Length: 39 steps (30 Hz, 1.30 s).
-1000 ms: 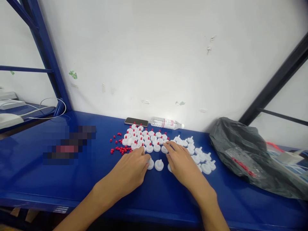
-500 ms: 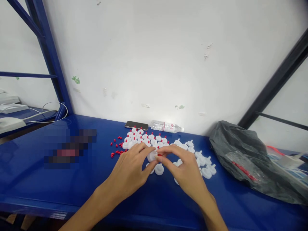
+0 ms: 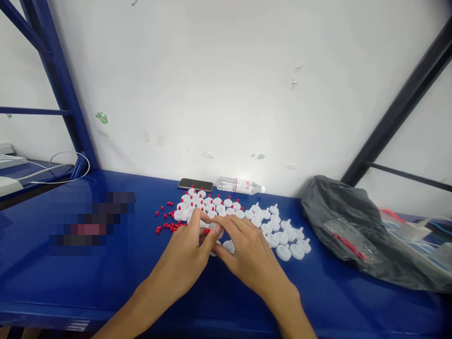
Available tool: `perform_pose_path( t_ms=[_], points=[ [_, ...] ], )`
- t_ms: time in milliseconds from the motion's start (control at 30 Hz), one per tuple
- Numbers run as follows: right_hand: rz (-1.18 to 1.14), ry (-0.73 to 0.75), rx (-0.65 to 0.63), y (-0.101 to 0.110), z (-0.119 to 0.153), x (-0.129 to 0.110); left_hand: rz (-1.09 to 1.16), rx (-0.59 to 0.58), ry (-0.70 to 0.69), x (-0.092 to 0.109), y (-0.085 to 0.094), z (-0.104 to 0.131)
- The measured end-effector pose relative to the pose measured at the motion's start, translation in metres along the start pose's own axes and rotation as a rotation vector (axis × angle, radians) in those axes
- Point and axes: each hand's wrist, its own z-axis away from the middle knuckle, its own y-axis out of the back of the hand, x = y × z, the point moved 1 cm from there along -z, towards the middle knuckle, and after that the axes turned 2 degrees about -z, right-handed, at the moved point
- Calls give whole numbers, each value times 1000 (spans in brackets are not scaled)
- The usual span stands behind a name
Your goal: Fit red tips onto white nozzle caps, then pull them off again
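Note:
Above the table, close to its middle, my two hands meet fingertip to fingertip. Between them is a white spout cap (image 3: 214, 229) with a small red tip (image 3: 207, 231), partly hidden by the fingers. My left hand (image 3: 185, 249) is closed, thumb and index finger at the red-tipped side. Closed over the other side of the white cap is my right hand (image 3: 247, 247). Just below the fingers lies another white cap (image 3: 229, 246). Behind the hands stand several white caps with red tips (image 3: 218, 201). Small loose red tips (image 3: 174, 227) are scattered to the left.
To the right sit several white caps without red tips (image 3: 283, 252). A phone (image 3: 195, 185) and a clear plastic bottle (image 3: 240, 185) lie along the wall. At right a dark plastic bag (image 3: 325, 207) carries a small clear bag of red pieces (image 3: 349, 245). A blurred patch covers something at left.
Both hands and the held cap have shifted left, and its red tip now shows on the left-hand side. My right fingers reach over the cap. The whole view has shifted slightly.

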Motion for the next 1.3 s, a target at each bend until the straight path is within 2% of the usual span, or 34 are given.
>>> perform_pose_path(
  t_ms=[200, 333, 433, 533, 567, 633, 667, 700, 767, 900, 1000, 1133, 1300],
  points=[
    [-67, -67, 9, 0, 1, 1, -459, 87, -140, 4, 2, 6],
    [-153, -134, -7, -2, 5, -1, -531, 16, -302, 6, -4, 9],
    [-110, -65, -57, 5, 10, 4, -571, -7, -349, 6, 1, 8],
    [73, 44, -22, 29, 9, 23, -493, 47, -268, 2, 30, 3],
    [133, 59, 56, 40, 7, 32, -473, 154, -181, -1, 45, 1],
    [227, -68, 125, 61, -4, 52, -490, 368, -50, -8, 73, -5],
    [230, -118, 116, 69, -10, 60, -530, 387, -6, -12, 83, -8],
    [208, -125, 76, 74, -18, 67, -563, 364, 8, -16, 89, -11],
    [127, -97, -32, 73, -32, 77, -619, 253, 24, -23, 90, -16],
    [-53, -16, -117, 49, -44, 86, -634, 10, -40, -30, 66, -17],
    [-38, -9, -153, 36, -37, 89, -604, -121, -107, -30, 52, -14],
    [28, -46, -252, 37, -26, 89, -670, -186, -48, -30, 45, -13],
    [83, -49, -318, 39, -22, 100, -745, -170, -10, -38, 44, -15]
  ],
)
